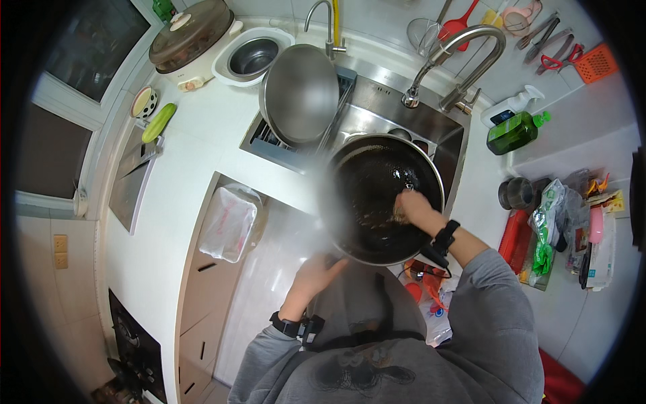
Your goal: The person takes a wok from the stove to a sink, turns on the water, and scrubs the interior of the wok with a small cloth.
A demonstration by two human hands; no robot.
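A dark wok (pixel 373 187) with wet, shiny patches inside rests over the front of the stainless steel sink (pixel 444 146). Inside it, my right hand (pixel 416 209) is closed on a tan scrubber (pixel 400 211), partly hidden by the fingers, against the wok's right side. The wok's black handle (pixel 434 256) points down right, below my right wrist. My left hand (pixel 318 272) is just below the wok's lower left rim; whether it touches or grips anything is unclear. Above the sink curves a steel faucet (pixel 469 35). A large metal lid (pixel 305 91) leans on the grey dish rack (pixel 282 154) to the left.
An electric pot (pixel 194 45) and a white basin (pixel 222 68) stand at the back left. A cucumber (pixel 159 122) lies near a cleaver (pixel 139 159) on a cutting board (pixel 126 197). Green and white bottles (pixel 514 132) stand right of the sink. A lined bin (pixel 234 222) hangs by the counter.
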